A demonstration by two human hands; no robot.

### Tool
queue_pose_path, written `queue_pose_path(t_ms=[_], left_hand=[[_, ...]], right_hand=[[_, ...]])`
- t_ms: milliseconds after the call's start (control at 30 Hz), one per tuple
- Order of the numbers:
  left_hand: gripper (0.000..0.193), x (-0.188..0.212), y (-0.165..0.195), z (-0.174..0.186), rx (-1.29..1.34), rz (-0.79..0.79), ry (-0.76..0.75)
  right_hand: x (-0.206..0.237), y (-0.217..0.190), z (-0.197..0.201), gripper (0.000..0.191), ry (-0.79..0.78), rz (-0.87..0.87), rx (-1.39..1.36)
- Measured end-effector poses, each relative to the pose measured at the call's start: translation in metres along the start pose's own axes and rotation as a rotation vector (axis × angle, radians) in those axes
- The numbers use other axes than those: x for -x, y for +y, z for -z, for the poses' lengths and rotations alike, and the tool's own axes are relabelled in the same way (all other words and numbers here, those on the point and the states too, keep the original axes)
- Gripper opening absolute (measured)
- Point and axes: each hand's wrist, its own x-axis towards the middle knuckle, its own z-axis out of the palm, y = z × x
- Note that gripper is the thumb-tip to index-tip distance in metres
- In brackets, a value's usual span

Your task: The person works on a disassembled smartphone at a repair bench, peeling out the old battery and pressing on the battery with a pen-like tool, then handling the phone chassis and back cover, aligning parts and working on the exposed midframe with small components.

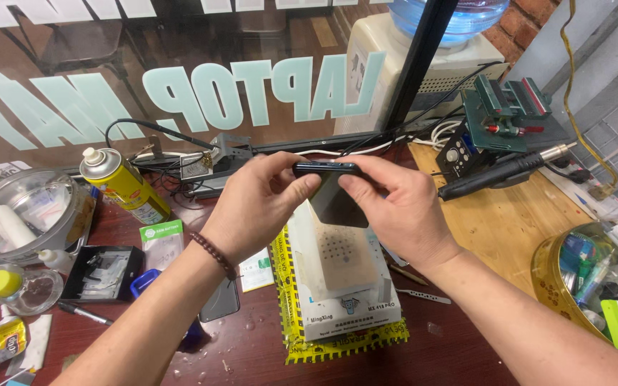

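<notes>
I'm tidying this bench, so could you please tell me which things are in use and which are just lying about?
In use: dark phone, held by left hand and right hand; white heating pad beneath.
Lying about: yellow spray can, glass bowl, black parts tray, black handpiece.

Between your left hand [262, 204] and right hand [402, 207] sits a black phone [334, 189]. Below them, a white box [341, 286] has yellow-and-black striped edging. Left of your left hand stands a yellow spray can [124, 186]; a dark brown beaded bracelet [214, 254] circles that wrist.
</notes>
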Motion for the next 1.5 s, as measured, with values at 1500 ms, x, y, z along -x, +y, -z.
queue_pose_path(t_ms=[1500], left_hand=[[0.014, 0.001, -0.063, -0.029, -0.351, -0.157, 0.021]], right_hand=[[0.012, 0.053, -0.024, 0.021, -0.138, 0.008, 0.459]])
